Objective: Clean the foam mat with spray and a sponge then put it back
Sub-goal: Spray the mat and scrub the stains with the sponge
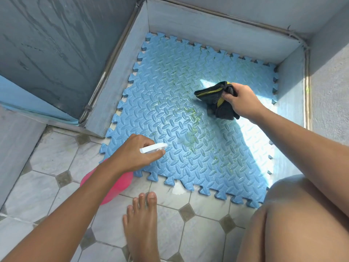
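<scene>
The floor (56,154) is pale tile with small dark square insets. A blue foam mat (170,118) lies flat on it, its far edges against grey walls (207,25). A bare foot (141,224) stands just before the mat's near edge.

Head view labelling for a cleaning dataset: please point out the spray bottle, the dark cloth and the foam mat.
spray bottle (121,183): head view, pink body.
dark cloth (211,95): head view, black fold by the yellow stripe.
foam mat (217,167): head view, bare textured surface near the front edge.
</scene>
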Motion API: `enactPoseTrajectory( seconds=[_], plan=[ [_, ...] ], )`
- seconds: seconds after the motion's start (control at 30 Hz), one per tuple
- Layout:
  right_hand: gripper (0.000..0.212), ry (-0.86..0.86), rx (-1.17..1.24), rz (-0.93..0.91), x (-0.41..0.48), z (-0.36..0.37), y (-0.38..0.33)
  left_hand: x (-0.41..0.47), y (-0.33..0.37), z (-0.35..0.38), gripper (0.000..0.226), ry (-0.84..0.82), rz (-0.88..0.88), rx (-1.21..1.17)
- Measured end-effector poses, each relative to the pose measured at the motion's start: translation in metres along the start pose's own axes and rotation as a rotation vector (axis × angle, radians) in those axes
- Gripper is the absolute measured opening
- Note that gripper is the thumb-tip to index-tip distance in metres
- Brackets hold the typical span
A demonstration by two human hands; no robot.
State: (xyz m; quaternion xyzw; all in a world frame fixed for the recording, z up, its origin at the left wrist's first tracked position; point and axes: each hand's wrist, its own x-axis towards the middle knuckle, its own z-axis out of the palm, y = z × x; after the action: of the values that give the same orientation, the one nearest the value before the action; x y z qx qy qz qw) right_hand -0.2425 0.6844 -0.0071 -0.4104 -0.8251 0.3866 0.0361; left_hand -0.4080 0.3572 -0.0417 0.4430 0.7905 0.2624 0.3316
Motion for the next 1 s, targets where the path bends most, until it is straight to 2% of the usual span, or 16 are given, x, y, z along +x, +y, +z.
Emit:
enactPoseTrajectory(
  seconds=[0.17,0.33,0.4,0.57,0.67,0.73,0.87,1.0],
  plan=[
    [0.016,0.106,0.115,0.065,0.004,-0.013,0.005,0.004,0.001,0.004,0.06,0.064,-0.054,0.085],
    [0.015,0.128,0.11,0.088,0.004,-0.01,0.008,0.001,0.0,-0.008,0.064,0.339,-0.205,0.034],
    [0.015,0.115,0.1,0.079,0.005,-0.008,0.007,-0.001,0.001,-0.013,0.064,0.417,-0.203,0.021],
    [0.015,0.096,0.08,0.044,0.006,-0.004,0.007,0.001,0.004,-0.012,0.058,0.329,-0.131,0.022],
    [0.015,0.098,0.076,0.017,0.006,-0.002,0.007,-0.001,0.003,-0.012,0.062,0.444,-0.251,0.105],
    [0.015,0.098,0.073,0.004,0.005,-0.001,0.005,-0.003,-0.004,-0.015,0.057,0.507,-0.351,0.17],
    [0.013,0.144,0.047,-0.021,0.004,0.003,-0.001,-0.008,-0.014,-0.017,0.055,0.424,-0.35,0.177],
    [0.015,0.237,0.011,-0.069,-0.003,0.021,-0.014,-0.022,-0.017,-0.019,0.062,0.426,-0.344,0.107]
  ],
)
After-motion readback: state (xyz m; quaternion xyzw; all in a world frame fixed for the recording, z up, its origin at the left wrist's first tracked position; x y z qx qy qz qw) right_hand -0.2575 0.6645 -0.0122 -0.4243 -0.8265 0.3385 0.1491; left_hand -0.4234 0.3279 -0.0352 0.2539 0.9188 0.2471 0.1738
